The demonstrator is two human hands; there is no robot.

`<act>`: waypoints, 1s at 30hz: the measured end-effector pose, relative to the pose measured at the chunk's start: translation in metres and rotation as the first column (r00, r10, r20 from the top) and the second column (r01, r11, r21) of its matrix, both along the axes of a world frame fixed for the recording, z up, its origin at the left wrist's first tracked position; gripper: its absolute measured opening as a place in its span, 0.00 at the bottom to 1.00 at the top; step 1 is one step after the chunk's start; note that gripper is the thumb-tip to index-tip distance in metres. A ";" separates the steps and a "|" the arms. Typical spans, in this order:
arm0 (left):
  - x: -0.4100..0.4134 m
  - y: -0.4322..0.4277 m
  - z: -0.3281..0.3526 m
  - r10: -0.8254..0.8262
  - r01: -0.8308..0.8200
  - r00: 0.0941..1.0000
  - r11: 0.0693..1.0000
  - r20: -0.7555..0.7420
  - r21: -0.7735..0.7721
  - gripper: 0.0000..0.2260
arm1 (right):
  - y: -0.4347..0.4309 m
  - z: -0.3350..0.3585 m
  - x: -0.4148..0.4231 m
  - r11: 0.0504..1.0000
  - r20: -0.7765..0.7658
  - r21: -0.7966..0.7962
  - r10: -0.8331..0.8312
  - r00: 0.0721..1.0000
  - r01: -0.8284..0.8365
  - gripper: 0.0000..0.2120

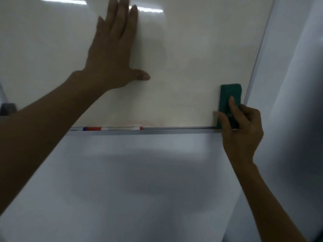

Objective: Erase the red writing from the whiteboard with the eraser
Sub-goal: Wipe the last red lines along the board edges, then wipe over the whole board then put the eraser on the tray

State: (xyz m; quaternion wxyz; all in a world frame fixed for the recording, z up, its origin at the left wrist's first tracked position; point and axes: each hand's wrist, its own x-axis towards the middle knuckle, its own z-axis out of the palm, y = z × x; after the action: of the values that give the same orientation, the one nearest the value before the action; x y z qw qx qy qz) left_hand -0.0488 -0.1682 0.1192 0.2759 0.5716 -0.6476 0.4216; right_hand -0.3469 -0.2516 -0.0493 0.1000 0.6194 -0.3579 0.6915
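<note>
Right hand (pixel 242 126) grasps the green eraser (pixel 229 100) at the whiteboard's (pixel 183 58) 4 o'clock corner; left hand (pixel 111 62) lies released, flat, at 11 o'clock.

Marker (pixel 111 128) along whiteboard's tray ledge (pixel 174 131)

The eraser (pixel 229 100) is a dark green block, standing upright against the whiteboard (pixel 183 58), with the right grip (pixel 240 130) wrapped round its lower half. The board's glossy white and looks pretty much clean, just a faint reddish smear (pixel 145 122) low down, well left of that grip.
</note>
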 end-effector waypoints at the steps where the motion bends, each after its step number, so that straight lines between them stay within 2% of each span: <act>1: 0.000 0.001 0.000 0.006 -0.006 1.000 1.000 -0.002 0.001 0.56 | 0.000 -0.001 0.004 1.000 0.036 0.002 0.010 0.999 -0.010 0.22; 4: -0.003 0.004 0.000 0.031 -0.031 0.999 0.999 -0.008 0.008 0.57 | 0.009 -0.001 0.038 0.999 0.081 -0.010 0.046 0.996 -0.045 0.21; 9: -0.009 0.008 -0.001 0.046 -0.045 0.999 0.998 -0.012 0.037 0.55 | 0.041 0.001 0.116 0.990 -0.063 -0.045 0.130 0.990 -0.133 0.20; 14: -0.005 0.016 0.005 0.029 -0.027 0.999 0.998 -0.033 0.054 0.45 | 0.059 0.008 0.157 0.983 -0.174 -0.064 0.160 0.972 -0.173 0.17; 20: 0.010 0.031 0.011 0.011 -0.007 0.997 0.999 -0.074 0.051 0.37 | 0.063 0.014 0.177 0.963 -0.310 -0.114 0.200 0.930 -0.245 0.15; 25: 0.046 0.049 0.015 0.078 -0.081 0.990 0.997 -0.120 -0.019 0.37 | 0.059 0.022 0.178 0.937 -0.448 -0.201 0.171 0.878 -0.285 0.15; 30: 0.082 0.068 0.016 0.121 -0.125 0.982 0.992 -0.147 -0.016 0.39 | 0.055 0.031 0.178 0.923 -0.567 -0.259 0.092 0.818 -0.284 0.14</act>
State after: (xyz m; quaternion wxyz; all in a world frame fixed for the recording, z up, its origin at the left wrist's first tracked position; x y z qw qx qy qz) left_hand 0.0334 -0.1005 0.1349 0.3030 0.6364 -0.5837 0.4031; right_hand -0.1689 -0.1968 -0.0182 0.2306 0.7969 -0.1288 0.5433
